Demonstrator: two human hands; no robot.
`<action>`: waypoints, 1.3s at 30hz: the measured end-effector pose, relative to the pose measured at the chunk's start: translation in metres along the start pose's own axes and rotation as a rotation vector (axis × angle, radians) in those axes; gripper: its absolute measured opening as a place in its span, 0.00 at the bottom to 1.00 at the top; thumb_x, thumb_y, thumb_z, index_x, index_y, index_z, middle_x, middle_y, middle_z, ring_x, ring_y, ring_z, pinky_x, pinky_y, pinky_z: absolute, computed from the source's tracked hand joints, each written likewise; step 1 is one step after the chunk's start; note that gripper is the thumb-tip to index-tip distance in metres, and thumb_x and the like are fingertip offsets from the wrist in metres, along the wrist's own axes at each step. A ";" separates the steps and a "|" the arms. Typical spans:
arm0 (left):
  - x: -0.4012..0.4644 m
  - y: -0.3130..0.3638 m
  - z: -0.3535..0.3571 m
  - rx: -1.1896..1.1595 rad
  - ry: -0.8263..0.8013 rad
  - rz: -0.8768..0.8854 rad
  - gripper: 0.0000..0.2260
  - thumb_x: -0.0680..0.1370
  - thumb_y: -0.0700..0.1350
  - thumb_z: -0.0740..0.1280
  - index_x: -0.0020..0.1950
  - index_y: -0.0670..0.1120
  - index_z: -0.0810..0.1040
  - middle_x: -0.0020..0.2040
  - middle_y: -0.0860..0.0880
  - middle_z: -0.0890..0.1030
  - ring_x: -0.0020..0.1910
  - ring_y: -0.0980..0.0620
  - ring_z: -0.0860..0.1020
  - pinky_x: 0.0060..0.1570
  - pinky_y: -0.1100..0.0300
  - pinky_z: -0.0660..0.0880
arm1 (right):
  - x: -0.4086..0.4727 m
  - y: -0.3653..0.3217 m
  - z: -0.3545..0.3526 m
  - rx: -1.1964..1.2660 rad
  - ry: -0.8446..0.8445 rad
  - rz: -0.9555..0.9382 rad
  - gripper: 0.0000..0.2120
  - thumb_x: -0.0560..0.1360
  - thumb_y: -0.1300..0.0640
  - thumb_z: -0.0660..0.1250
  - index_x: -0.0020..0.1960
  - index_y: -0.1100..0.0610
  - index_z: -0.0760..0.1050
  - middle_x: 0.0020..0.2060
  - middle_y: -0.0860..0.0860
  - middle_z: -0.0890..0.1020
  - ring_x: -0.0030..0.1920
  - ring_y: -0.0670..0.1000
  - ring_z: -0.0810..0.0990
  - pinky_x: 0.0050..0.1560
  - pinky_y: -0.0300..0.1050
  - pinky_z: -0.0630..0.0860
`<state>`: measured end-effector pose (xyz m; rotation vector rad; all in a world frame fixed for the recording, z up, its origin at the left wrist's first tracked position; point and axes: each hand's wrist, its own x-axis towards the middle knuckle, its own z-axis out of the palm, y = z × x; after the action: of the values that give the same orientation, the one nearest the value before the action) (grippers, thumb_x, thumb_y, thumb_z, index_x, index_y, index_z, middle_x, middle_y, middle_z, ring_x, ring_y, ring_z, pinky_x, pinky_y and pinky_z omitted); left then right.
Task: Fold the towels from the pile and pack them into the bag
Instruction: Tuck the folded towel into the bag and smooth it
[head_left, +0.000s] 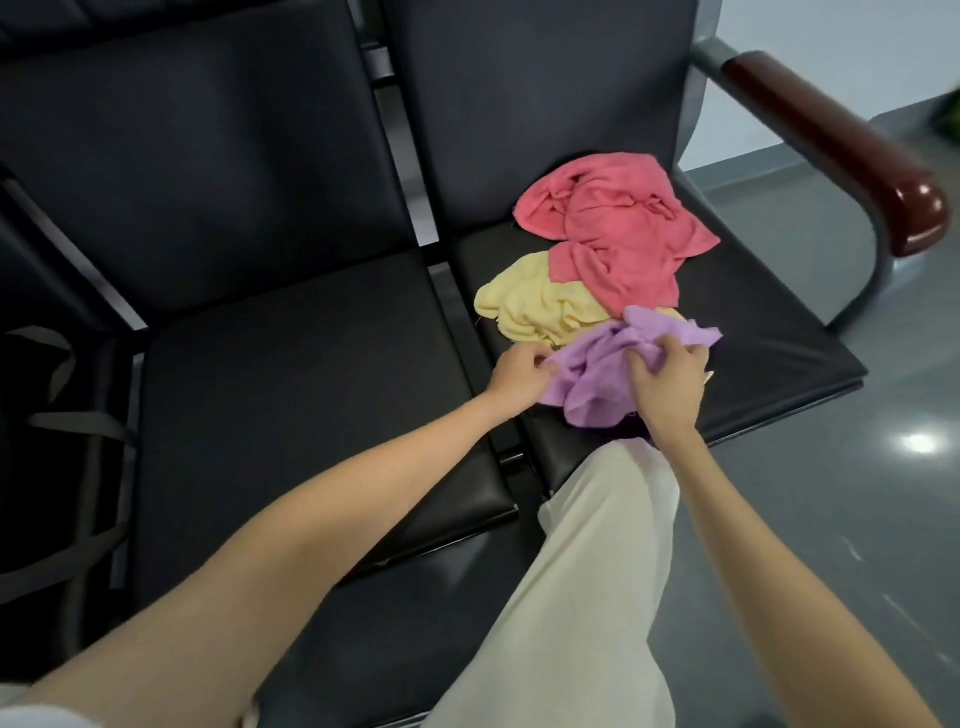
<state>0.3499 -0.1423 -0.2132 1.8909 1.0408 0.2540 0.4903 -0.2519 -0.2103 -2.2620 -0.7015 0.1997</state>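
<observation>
Three towels on black seat, grey floor

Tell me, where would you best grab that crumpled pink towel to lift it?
Probably by the corner sticking out on the pink towel's right side, coming from above right. That flap lies bare on the seat, while its near edge overlaps the yellow towel.

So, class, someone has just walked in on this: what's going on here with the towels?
A person is gathering up the crumpled purple towel with both hands: the left hand pinches its near-left edge and the right hand grips its bunched middle. It lies at the front of a black seat, with a yellow towel and a pink towel heaped behind it, all unfolded. A dark bag with straps sits at the far left. Nothing looks folded yet.
</observation>
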 end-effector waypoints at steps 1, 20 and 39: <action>-0.008 0.009 -0.011 -0.074 0.033 0.013 0.09 0.77 0.37 0.62 0.37 0.41 0.74 0.35 0.48 0.73 0.35 0.52 0.68 0.35 0.58 0.62 | -0.006 -0.011 -0.005 0.115 0.046 0.001 0.11 0.74 0.53 0.66 0.48 0.62 0.74 0.49 0.58 0.71 0.42 0.56 0.73 0.46 0.46 0.72; -0.182 -0.088 -0.267 -0.762 0.820 -0.240 0.07 0.80 0.40 0.62 0.45 0.47 0.79 0.46 0.47 0.81 0.48 0.50 0.79 0.56 0.51 0.76 | -0.135 -0.185 0.045 0.410 -0.484 -0.515 0.10 0.72 0.63 0.69 0.52 0.54 0.76 0.49 0.51 0.77 0.49 0.41 0.73 0.50 0.28 0.68; -0.245 -0.228 -0.294 0.032 0.723 -0.531 0.11 0.76 0.44 0.67 0.57 0.45 0.79 0.55 0.45 0.79 0.58 0.44 0.77 0.54 0.53 0.75 | -0.165 -0.141 0.132 -0.245 -0.709 -0.240 0.10 0.63 0.51 0.58 0.36 0.52 0.76 0.43 0.57 0.79 0.42 0.53 0.80 0.42 0.44 0.77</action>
<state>-0.0915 -0.0938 -0.1782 1.4870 1.9881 0.6318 0.2473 -0.1794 -0.2159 -2.2959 -1.4172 0.8617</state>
